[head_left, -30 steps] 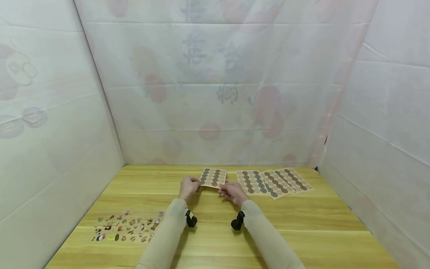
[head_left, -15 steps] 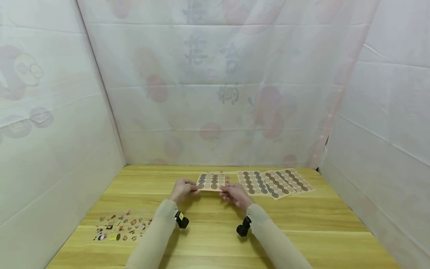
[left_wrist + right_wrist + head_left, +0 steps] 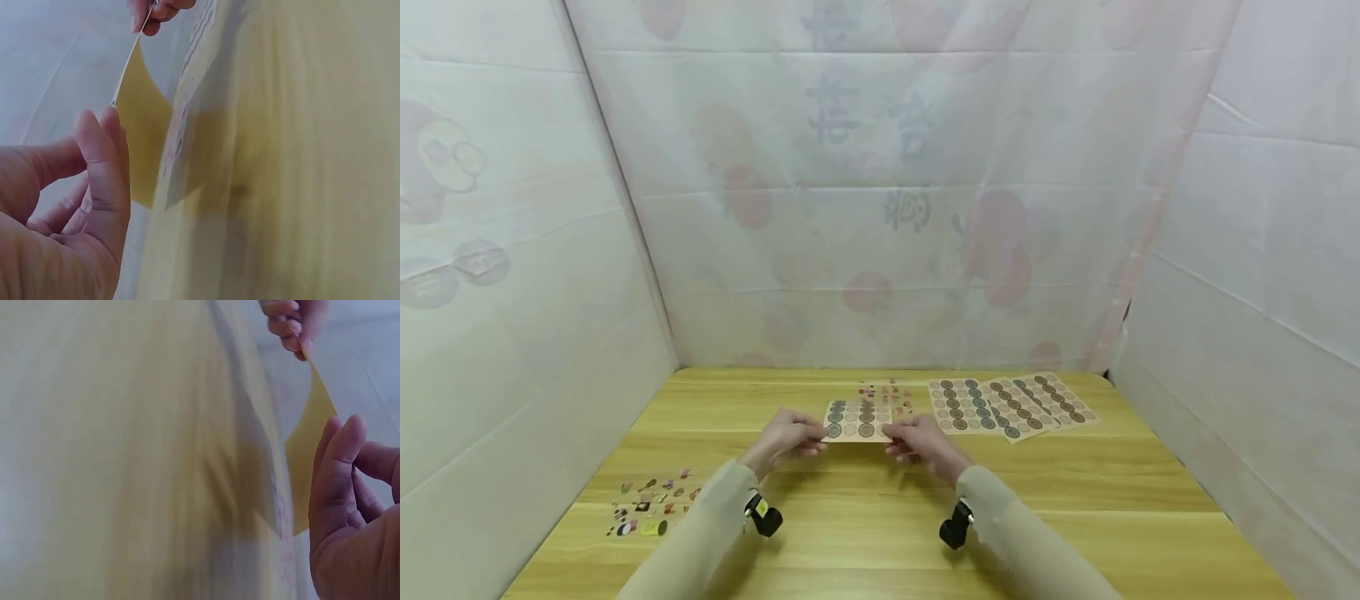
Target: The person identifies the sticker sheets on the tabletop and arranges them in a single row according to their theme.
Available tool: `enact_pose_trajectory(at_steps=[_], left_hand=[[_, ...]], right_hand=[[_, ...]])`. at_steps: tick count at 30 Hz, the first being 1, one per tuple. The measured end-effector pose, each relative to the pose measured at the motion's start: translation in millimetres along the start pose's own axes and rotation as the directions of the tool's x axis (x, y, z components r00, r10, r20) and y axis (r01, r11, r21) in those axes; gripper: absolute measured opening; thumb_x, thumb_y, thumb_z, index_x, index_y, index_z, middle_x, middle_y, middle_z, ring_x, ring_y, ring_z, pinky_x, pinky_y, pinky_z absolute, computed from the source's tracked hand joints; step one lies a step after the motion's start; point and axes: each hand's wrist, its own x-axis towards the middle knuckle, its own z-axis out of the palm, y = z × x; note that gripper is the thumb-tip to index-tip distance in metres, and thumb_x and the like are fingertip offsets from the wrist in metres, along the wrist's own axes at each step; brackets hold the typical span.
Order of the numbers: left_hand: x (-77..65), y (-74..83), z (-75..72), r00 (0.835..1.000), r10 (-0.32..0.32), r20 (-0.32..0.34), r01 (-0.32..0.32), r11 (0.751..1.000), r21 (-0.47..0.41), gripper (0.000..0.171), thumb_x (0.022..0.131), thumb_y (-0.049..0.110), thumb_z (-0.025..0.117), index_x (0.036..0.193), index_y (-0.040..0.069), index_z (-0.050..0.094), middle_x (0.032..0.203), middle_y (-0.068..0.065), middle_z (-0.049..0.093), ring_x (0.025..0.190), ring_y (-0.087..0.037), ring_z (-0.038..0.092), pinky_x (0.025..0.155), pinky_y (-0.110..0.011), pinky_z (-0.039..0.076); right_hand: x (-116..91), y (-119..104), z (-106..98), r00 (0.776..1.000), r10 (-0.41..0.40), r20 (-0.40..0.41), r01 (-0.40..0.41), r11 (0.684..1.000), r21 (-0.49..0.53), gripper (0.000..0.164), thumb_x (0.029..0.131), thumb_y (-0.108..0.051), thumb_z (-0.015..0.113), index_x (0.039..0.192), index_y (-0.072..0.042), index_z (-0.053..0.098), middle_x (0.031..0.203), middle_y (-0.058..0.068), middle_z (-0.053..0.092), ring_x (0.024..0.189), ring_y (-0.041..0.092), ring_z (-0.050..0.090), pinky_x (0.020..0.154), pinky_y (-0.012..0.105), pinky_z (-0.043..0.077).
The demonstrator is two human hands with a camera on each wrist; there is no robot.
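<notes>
Between my two hands hangs a sticker sheet printed with rows of round labels, lifted off the wooden table. My left hand pinches its near left corner, thumb against fingers. At the near right corner my right hand pinches it the same way. Both wrist views show the plain yellowish back of the sheet, bowed between the two grips and angled down toward the table. Just behind it lies a clear sheet with small colourful stickers, partly covered by the held sheet in the head view.
Several more round-label sheets lie overlapping at the back right of the table. Another clear sheet of small picture stickers lies at the left, partly hidden behind my left sleeve. White printed cloth walls in the back and sides.
The round-label sheet has come up off the table and toward me, shifting slightly left, held by both hands. The clear sticker sheet behind it has come into view.
</notes>
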Motion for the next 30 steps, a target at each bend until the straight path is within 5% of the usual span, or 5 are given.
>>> enact_pose_trajectory(at_steps=[10,19,30], left_hand=[[-32.0,-11.1,-12.1,0.997,-0.061,0.038,0.058,0.996,0.067,0.017,0.088,0.005,0.068,0.097,-0.009,0.068,0.065,-0.006,0.068,0.054,-0.008,0.066,0.048,-0.015,0.051],[-59.1,-18.7,-24.5,0.993,-0.034,0.109,0.012,0.981,0.193,0.014,0.087,0.005,0.069,0.093,-0.008,0.07,0.068,-0.009,0.071,0.055,-0.008,0.066,0.047,-0.015,0.05],[-84.0,-30.1,-43.7,0.978,-0.099,0.183,0.051,0.967,0.251,0.018,0.088,0.01,0.068,0.079,-0.004,0.067,0.062,-0.005,0.067,0.046,-0.004,0.059,0.04,-0.012,0.041]], right_hand=[[-22.7,6.0,17.1,0.986,0.078,0.147,-0.058,0.99,-0.132,0.029,0.089,-0.021,0.07,0.092,0.007,0.07,0.068,0.006,0.069,0.053,0.008,0.062,0.049,0.017,0.052],[-36.7,9.6,34.2,0.977,0.061,0.204,-0.006,0.965,-0.262,0.027,0.088,-0.02,0.072,0.08,0.006,0.072,0.06,0.005,0.067,0.047,0.008,0.06,0.046,0.021,0.053],[-44.5,15.0,57.6,0.961,0.058,0.269,0.036,0.943,-0.331,0.031,0.09,-0.023,0.069,0.07,0.001,0.07,0.055,0.004,0.063,0.042,0.009,0.056,0.041,0.021,0.051]])
